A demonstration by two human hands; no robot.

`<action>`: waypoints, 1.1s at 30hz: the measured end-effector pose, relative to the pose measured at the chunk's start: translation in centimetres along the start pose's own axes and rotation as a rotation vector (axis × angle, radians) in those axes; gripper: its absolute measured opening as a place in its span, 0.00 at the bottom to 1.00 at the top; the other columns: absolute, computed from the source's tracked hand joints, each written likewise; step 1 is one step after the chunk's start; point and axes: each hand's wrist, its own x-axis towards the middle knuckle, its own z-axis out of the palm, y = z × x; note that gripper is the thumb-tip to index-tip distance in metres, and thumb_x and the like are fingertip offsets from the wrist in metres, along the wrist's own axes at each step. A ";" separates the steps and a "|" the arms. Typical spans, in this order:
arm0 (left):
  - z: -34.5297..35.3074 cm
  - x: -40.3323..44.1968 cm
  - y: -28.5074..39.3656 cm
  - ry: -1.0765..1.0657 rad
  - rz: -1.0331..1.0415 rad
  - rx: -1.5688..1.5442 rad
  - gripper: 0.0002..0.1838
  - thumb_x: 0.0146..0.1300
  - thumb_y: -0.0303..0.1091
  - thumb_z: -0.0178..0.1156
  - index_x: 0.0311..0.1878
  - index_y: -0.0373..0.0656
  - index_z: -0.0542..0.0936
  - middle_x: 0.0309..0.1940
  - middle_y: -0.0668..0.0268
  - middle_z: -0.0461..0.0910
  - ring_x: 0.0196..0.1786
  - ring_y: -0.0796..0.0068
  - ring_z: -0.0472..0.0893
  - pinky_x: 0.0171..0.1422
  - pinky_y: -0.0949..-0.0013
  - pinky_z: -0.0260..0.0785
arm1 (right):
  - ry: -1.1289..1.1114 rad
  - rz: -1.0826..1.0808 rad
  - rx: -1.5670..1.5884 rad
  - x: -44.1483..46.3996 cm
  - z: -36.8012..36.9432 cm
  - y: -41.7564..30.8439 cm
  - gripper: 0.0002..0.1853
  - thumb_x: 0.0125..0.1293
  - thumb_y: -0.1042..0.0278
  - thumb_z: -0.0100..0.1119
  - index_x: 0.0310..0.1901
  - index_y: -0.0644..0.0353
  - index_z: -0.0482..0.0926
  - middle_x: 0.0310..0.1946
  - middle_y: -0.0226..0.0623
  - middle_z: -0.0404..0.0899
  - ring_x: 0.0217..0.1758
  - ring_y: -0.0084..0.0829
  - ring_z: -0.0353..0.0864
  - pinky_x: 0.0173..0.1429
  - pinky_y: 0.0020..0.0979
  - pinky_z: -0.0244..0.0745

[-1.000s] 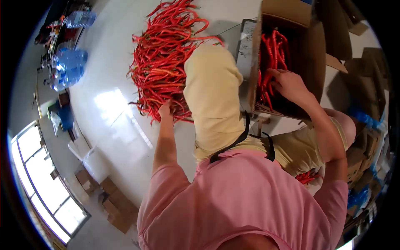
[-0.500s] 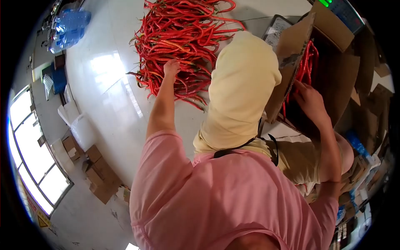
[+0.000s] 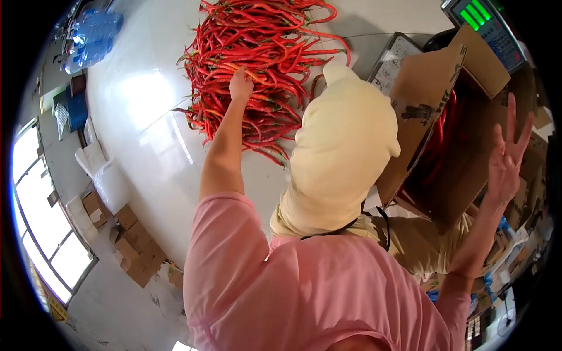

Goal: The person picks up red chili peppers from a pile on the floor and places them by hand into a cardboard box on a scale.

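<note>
Long thin red chili peppers lie in a big pile (image 3: 257,64) on the pale tiled floor, several with green stems. My left hand (image 3: 240,88) rests at the middle of this pile, its fingers bent down and closed at a chili pepper; the fingertips are partly hidden. On the right an opened cardboard box (image 3: 424,88) stands tilted with its flaps up. Inside the box more red chili peppers (image 3: 442,131) lie along the near wall, partly shaded. My right hand (image 3: 506,169) is raised beyond the box's right side, holding nothing, with some fingers stretched apart.
A scale display (image 3: 486,29) with green digits stands behind the box, beside a flat speckled plate (image 3: 398,58). Blue water bottles (image 3: 96,38) are at the upper left. Cardboard boxes (image 3: 137,248) lie by the left wall, below a window (image 3: 50,216).
My right hand has come out of the box and risen to its right, fingers spreading. My left hand has shifted slightly up over the pile. More of the scale display shows.
</note>
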 end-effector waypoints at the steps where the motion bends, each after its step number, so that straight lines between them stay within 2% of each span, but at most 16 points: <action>1: -0.6 0.7 1.3 -0.052 -0.003 0.022 0.28 0.63 0.28 0.52 0.67 0.45 0.60 0.66 0.60 0.60 0.54 0.62 0.74 0.56 0.62 0.69 | 0.028 0.013 0.005 0.1 0.1 0.5 0.45 0.58 0.84 0.53 0.71 0.46 0.41 0.73 0.38 0.25 0.65 0.36 0.66 0.30 0.15 0.70; 4: 0.5 4.8 1.2 0.040 0.214 0.476 0.30 0.62 0.28 0.53 0.67 0.44 0.58 0.69 0.63 0.55 0.64 0.59 0.63 0.64 0.62 0.64 | 0.066 0.043 0.039 0.6 0.6 1.7 0.45 0.58 0.86 0.52 0.71 0.46 0.40 0.73 0.40 0.26 0.63 0.38 0.68 0.28 0.16 0.68; 5: 0.4 6.4 1.1 -0.079 0.181 0.487 0.33 0.61 0.28 0.55 0.69 0.45 0.54 0.70 0.65 0.50 0.71 0.60 0.50 0.71 0.62 0.53 | 0.078 0.052 0.026 0.7 0.7 2.1 0.45 0.58 0.86 0.52 0.71 0.47 0.40 0.73 0.40 0.27 0.62 0.38 0.70 0.27 0.16 0.68; 8: 0.7 8.0 2.6 -0.153 0.214 0.826 0.36 0.60 0.28 0.56 0.70 0.46 0.51 0.72 0.67 0.46 0.73 0.63 0.46 0.73 0.60 0.47 | 0.098 0.059 -0.011 0.7 0.4 3.2 0.43 0.58 0.85 0.51 0.71 0.47 0.42 0.73 0.42 0.30 0.59 0.36 0.74 0.24 0.16 0.66; 9: 0.8 8.6 2.8 -0.223 0.191 0.913 0.43 0.59 0.38 0.61 0.72 0.47 0.46 0.72 0.67 0.42 0.74 0.66 0.42 0.75 0.58 0.42 | 0.096 0.069 -0.009 0.7 0.2 3.4 0.43 0.58 0.85 0.51 0.71 0.47 0.43 0.73 0.42 0.31 0.58 0.35 0.74 0.24 0.16 0.66; 12: 1.8 9.0 3.2 -0.246 0.178 0.916 0.41 0.59 0.33 0.60 0.71 0.48 0.47 0.72 0.68 0.43 0.74 0.66 0.42 0.74 0.57 0.42 | 0.081 0.063 -0.005 0.8 0.0 3.8 0.40 0.60 0.83 0.52 0.71 0.47 0.46 0.72 0.42 0.34 0.55 0.32 0.76 0.24 0.14 0.67; 14: 2.7 9.0 2.8 -0.176 0.227 0.897 0.43 0.56 0.34 0.62 0.71 0.46 0.47 0.70 0.64 0.49 0.72 0.65 0.48 0.75 0.57 0.41 | 0.094 0.054 -0.011 0.8 -0.1 4.1 0.40 0.61 0.81 0.53 0.71 0.47 0.47 0.72 0.42 0.36 0.52 0.29 0.77 0.24 0.14 0.67; 16: 3.2 9.2 2.4 -0.135 0.235 0.881 0.42 0.56 0.33 0.63 0.70 0.45 0.50 0.68 0.61 0.53 0.70 0.64 0.53 0.75 0.57 0.41 | 0.143 0.095 -0.006 0.7 -0.1 4.3 0.38 0.62 0.78 0.53 0.71 0.47 0.47 0.72 0.42 0.40 0.49 0.25 0.74 0.32 0.17 0.70; 17: 3.5 9.1 2.1 -0.072 0.291 0.905 0.36 0.54 0.32 0.63 0.65 0.42 0.58 0.60 0.58 0.61 0.65 0.63 0.60 0.73 0.57 0.44 | 0.184 0.111 0.000 0.5 -0.2 4.6 0.38 0.62 0.78 0.54 0.71 0.48 0.48 0.72 0.41 0.41 0.49 0.25 0.73 0.34 0.18 0.71; 20: 2.5 8.3 2.4 -0.145 0.343 0.966 0.29 0.54 0.31 0.63 0.59 0.40 0.64 0.55 0.58 0.64 0.62 0.62 0.64 0.71 0.57 0.48 | 0.247 0.150 0.027 0.0 0.1 4.8 0.38 0.62 0.77 0.54 0.70 0.49 0.48 0.70 0.40 0.47 0.49 0.25 0.69 0.42 0.22 0.70; 21: 2.2 8.0 1.7 -0.086 0.406 0.917 0.24 0.54 0.31 0.62 0.54 0.39 0.67 0.53 0.58 0.64 0.58 0.61 0.67 0.68 0.58 0.53 | 0.260 0.154 0.038 0.0 0.2 4.8 0.38 0.62 0.76 0.55 0.70 0.50 0.49 0.70 0.39 0.49 0.49 0.25 0.68 0.44 0.23 0.69; 24: 0.6 7.0 0.5 0.021 0.496 0.816 0.24 0.52 0.29 0.62 0.53 0.40 0.68 0.54 0.57 0.65 0.58 0.60 0.65 0.65 0.59 0.57 | 0.247 0.135 0.101 -0.6 0.1 4.8 0.37 0.61 0.75 0.56 0.70 0.52 0.50 0.67 0.38 0.57 0.49 0.25 0.67 0.46 0.24 0.67; 30: -4.9 4.5 0.5 0.286 0.531 0.559 0.23 0.47 0.33 0.64 0.47 0.41 0.69 0.43 0.58 0.73 0.52 0.56 0.70 0.57 0.58 0.63 | 0.220 0.126 0.125 -0.7 1.3 4.3 0.36 0.61 0.74 0.56 0.69 0.54 0.52 0.63 0.38 0.64 0.48 0.24 0.67 0.46 0.24 0.65; 31: -6.1 3.9 0.8 0.318 0.491 0.535 0.24 0.50 0.35 0.62 0.50 0.41 0.69 0.46 0.54 0.74 0.51 0.53 0.72 0.55 0.57 0.65 | 0.222 0.132 0.116 -0.7 1.8 4.1 0.35 0.61 0.73 0.55 0.69 0.56 0.53 0.63 0.39 0.64 0.48 0.25 0.67 0.46 0.25 0.65; 33: -8.2 2.8 1.1 0.419 0.538 0.392 0.25 0.51 0.37 0.60 0.53 0.41 0.68 0.48 0.53 0.75 0.51 0.52 0.74 0.53 0.56 0.67 | 0.195 0.128 0.125 -0.9 2.3 3.8 0.34 0.61 0.72 0.55 0.69 0.56 0.53 0.62 0.39 0.64 0.47 0.24 0.67 0.46 0.25 0.64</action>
